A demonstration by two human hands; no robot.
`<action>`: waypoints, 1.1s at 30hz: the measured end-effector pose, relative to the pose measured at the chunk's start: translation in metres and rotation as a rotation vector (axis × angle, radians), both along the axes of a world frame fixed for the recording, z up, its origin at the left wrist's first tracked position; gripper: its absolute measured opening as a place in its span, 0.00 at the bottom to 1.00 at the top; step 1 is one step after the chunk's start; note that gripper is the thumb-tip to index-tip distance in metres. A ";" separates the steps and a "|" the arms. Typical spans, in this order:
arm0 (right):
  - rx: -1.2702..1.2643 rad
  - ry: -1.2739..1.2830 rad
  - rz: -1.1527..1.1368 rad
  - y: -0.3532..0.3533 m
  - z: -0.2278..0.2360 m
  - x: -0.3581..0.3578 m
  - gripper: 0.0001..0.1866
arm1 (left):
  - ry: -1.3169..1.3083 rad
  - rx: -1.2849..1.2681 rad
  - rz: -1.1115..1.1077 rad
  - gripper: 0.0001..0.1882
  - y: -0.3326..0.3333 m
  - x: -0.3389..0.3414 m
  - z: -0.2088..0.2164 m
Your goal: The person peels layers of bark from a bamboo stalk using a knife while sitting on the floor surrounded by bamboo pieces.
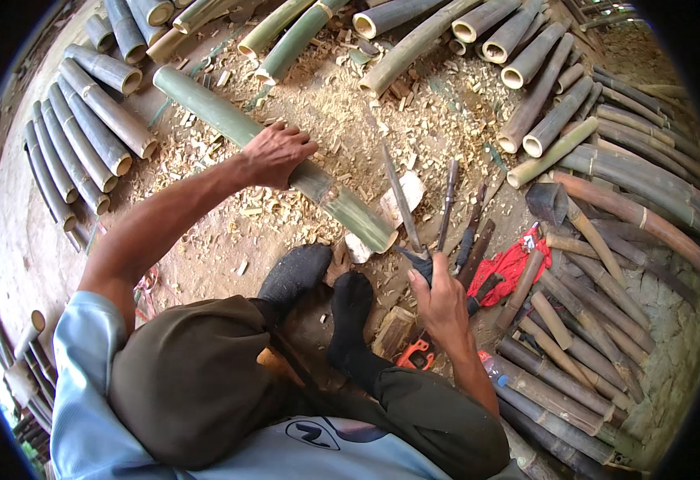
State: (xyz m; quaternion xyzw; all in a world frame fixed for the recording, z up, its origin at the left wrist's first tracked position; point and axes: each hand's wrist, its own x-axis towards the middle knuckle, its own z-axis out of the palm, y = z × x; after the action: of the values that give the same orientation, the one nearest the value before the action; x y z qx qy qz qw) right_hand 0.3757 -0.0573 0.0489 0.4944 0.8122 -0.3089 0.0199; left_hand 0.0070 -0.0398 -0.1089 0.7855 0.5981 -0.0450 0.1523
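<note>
A green bamboo pole [206, 104] lies slantwise in front of me, its cut end pointing toward my feet. Part of its skin is shaved pale near that end. My left hand [276, 156] is closed over the pole around its middle. In my right hand [442, 302] is the dark handle of a long, narrow-bladed knife [400, 196]. Its blade points away from me, just right of the pole's cut end and apart from it. A pale block [358, 248] shows beside the cut end, partly hidden by the pole.
Bamboo lengths [98, 120] lie in rows left, ahead and right. Wood chips [318, 104] cover the ground. Dark-handled tools [448, 204], a red cloth [510, 272], an orange-handled tool [415, 354] and a plastic bottle [492, 366] lie right. My dark-socked feet [351, 312] are near the pole.
</note>
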 end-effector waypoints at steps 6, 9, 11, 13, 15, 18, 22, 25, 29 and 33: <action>0.103 -0.035 0.044 -0.006 -0.059 0.027 0.17 | -0.073 -0.053 0.003 0.19 0.005 0.003 -0.008; 0.003 -0.351 0.054 0.006 -0.049 0.012 0.16 | -0.056 -0.035 0.024 0.17 0.011 -0.003 -0.006; 0.072 -0.075 0.083 0.003 -0.021 -0.002 0.16 | -0.083 -0.010 0.022 0.17 -0.001 -0.002 -0.016; 0.190 0.164 0.089 0.000 -0.001 -0.018 0.16 | -0.021 -0.046 0.023 0.17 -0.002 -0.001 -0.005; 0.228 0.259 0.112 -0.004 -0.008 -0.014 0.16 | -0.037 -0.017 0.012 0.16 -0.004 -0.004 -0.004; 0.107 -0.161 0.068 0.001 -0.055 0.018 0.17 | -0.038 -0.089 0.013 0.16 0.009 0.008 0.005; 0.019 -0.302 0.060 -0.002 -0.037 0.003 0.17 | 0.044 -0.095 0.018 0.18 0.001 0.000 -0.022; 0.145 0.024 0.048 0.002 0.002 -0.018 0.16 | 0.000 -0.029 0.008 0.19 -0.001 0.001 -0.014; 0.198 0.216 0.054 -0.005 -0.032 0.014 0.16 | -0.028 -0.030 0.010 0.18 0.003 0.006 -0.004; 0.103 -0.406 0.108 0.021 -0.063 0.046 0.17 | 0.021 -0.022 0.019 0.19 0.017 0.003 -0.001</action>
State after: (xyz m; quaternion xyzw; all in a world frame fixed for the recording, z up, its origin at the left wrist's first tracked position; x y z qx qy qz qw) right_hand 0.4217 -0.0365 -0.0139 0.5026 0.8316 -0.1594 0.1744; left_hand 0.0101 -0.0233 -0.1097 0.7774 0.6068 -0.0585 0.1549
